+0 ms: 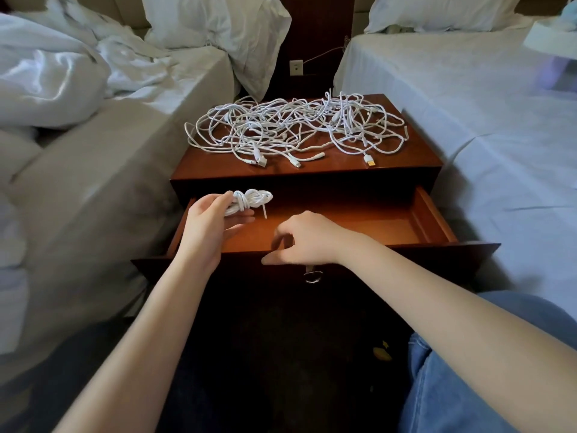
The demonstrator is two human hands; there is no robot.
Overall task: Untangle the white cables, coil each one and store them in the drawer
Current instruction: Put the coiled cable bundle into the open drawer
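I see a nightstand (218,165) between two beds (468,104) (left one rumpled). Tangled white cables (293,126) sprawl on its top. Its drawer (434,214) stands open; left hand (209,226) grips a coiled cable (253,197) above it, right hand (312,239) curls over the front rim.

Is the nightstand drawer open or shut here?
Open: the reddish-brown wooden drawer is pulled out, its floor showing; the left hand holds a coiled white cable over it.
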